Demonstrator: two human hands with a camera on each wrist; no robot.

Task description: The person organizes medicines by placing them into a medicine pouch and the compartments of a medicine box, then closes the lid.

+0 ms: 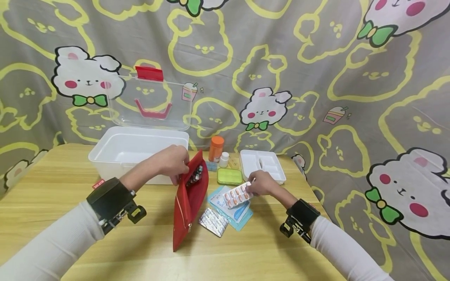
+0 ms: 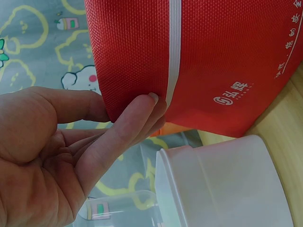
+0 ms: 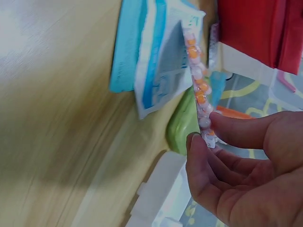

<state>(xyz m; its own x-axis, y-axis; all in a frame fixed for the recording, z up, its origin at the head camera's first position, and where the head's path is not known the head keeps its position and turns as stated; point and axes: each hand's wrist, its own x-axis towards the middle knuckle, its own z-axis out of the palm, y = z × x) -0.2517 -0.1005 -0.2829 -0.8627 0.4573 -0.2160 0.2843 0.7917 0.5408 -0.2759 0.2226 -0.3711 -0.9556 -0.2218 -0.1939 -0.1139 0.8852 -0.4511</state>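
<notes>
A red zippered pouch [image 1: 190,201] stands tilted on the table, its mouth gaping, with blister packs visible inside. My left hand [image 1: 172,162] pinches its upper edge; in the left wrist view the thumb and fingers [image 2: 128,123] grip a corner beside the white zipper. My right hand [image 1: 261,183] holds a blister pack [image 1: 237,196] of orange-and-white capsules by one end, thumb against fingers, over two blue-and-white packets [image 1: 242,220]. A silver blister pack [image 1: 213,222] lies between the pouch and the packets.
Behind the pouch stands a white bin [image 1: 140,144] with its clear lid [image 1: 147,103] raised. An orange bottle [image 1: 216,148], a small white bottle [image 1: 224,159], a green case [image 1: 229,176] and a white divided box [image 1: 263,164] stand toward the back of the wooden table [image 1: 147,242].
</notes>
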